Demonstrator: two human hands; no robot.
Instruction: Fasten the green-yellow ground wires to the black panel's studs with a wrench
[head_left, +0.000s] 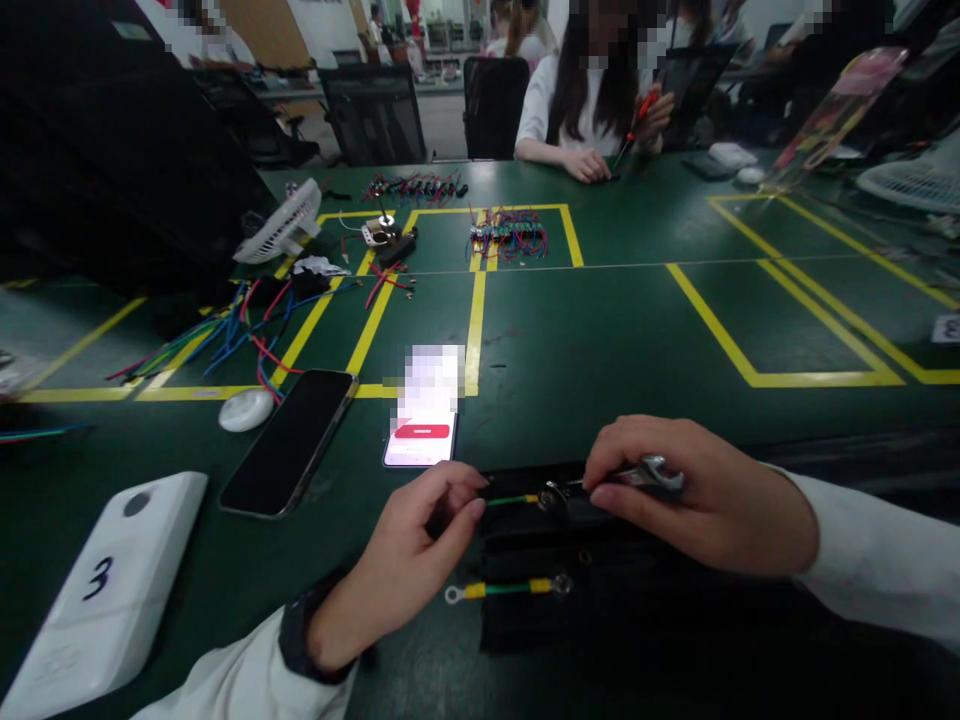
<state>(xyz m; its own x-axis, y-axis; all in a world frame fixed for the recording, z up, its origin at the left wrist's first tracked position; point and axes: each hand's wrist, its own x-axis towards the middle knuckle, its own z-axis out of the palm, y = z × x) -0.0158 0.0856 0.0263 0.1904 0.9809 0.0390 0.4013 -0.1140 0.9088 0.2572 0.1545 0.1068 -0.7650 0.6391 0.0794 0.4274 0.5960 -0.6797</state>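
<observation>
My left hand [409,545] pinches the left end of a short green wire [514,500] with a yellow sleeve; its tip is hidden by my fingers. The wire's other end meets a bolt and nut [553,496] on a long black part [637,610]. My right hand [694,490] is closed around a metal wrench [661,474]; one open jaw shows beyond the fingers, and the other end reaches toward the nut. Whether it grips the nut I cannot tell. Nearer me, a second green wire [499,589] with yellow sleeves and a ring terminal is fixed to another bolt [561,584].
To the left lie a white power bank [112,590], a dark phone [292,440], a white round object [246,410] and loose coloured wires [225,330]. A lit phone [424,410] sits ahead. Across the green table [592,350], a person [577,120] holds a red screwdriver [643,108].
</observation>
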